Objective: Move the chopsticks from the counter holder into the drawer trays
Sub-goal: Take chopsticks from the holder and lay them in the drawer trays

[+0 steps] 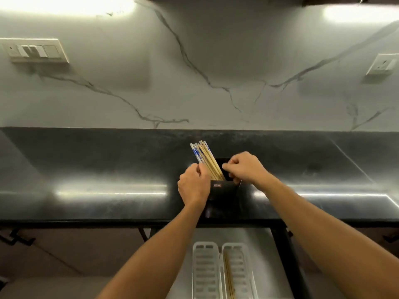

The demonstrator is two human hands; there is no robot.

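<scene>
A black holder (224, 192) stands on the dark counter near its front edge. A bundle of chopsticks (205, 158), wooden ones and white ones with blue patterns, leans out of it toward the upper left. My left hand (193, 186) is on the holder's left side, fingers closed around the lower part of the bundle. My right hand (244, 168) is at the holder's right rim, fingers pinched by the chopsticks; what it holds is unclear. Below, in the open drawer, lie two white slotted trays: the left tray (205, 272) and the right tray (239, 270) with wooden chopsticks (228, 277) in it.
The black counter (97, 169) runs the full width, glossy with light reflections. A marble backsplash (194, 72) rises behind it, with a switch plate (36, 50) at left and a socket (382, 64) at right. The drawer's dark frame (285, 255) stands to the right of the trays.
</scene>
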